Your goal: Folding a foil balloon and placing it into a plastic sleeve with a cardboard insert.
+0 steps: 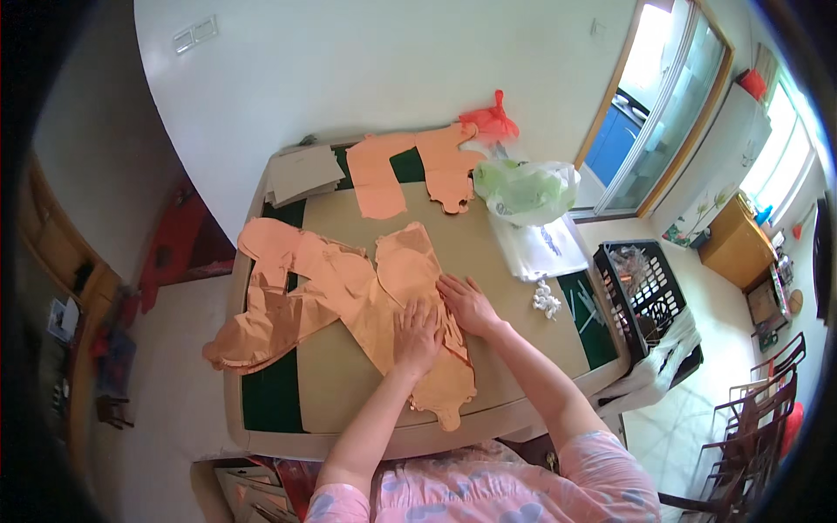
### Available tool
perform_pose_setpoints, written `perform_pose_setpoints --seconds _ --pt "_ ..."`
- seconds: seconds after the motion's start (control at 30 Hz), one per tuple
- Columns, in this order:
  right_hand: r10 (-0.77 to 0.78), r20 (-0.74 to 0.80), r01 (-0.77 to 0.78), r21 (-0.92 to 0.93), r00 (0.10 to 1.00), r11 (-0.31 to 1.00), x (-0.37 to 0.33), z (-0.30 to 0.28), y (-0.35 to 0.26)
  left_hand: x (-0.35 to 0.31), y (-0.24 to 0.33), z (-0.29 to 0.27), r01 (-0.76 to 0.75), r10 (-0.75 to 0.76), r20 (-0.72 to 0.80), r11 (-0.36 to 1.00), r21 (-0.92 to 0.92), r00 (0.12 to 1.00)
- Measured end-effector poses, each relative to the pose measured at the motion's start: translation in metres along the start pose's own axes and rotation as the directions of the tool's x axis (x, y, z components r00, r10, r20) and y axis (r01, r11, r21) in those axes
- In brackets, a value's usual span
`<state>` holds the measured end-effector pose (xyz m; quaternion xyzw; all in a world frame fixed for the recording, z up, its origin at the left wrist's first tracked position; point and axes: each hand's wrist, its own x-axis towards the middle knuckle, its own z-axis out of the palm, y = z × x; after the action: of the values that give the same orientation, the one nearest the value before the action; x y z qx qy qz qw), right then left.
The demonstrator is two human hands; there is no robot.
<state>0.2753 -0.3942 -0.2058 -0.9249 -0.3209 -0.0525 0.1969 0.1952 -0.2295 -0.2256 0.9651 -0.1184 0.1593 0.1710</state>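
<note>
One foil cutout (446,379), lengthwise, tab (448,419) toward person (488,488)

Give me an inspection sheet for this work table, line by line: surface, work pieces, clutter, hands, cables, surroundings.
Surface: table with a green top, largely covered by a tan sheet.
Work pieces: creased copper-coloured cutouts near the front, reaching over the left edge; another cutout at the back.
Clutter: grey cardboard stack back left; red bag, green-and-white bag and small white pieces toward the right.
Hands: left hand flat on a front cutout; right hand at its right edge, fingers extended.
Cables: nothing seen.
Surroundings: black crate beside the table, right; wooden chairs farther right.
</note>
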Motion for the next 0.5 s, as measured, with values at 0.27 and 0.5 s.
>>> perform_pose_setpoints --seconds 0.27,0.5 --pt "-0.017 -0.038 0.02 0.093 0.999 0.995 -0.014 -0.011 -0.005 -0.004 0.002 0.002 0.002 -0.002 0.001 1.0 0.014 1.0" --pt "-0.217 0.095 0.208 0.095 0.972 0.974 -0.097 -0.041 -0.022 -0.006 0.001 0.0 -0.014 0.013 0.007 0.999 0.043 1.0"
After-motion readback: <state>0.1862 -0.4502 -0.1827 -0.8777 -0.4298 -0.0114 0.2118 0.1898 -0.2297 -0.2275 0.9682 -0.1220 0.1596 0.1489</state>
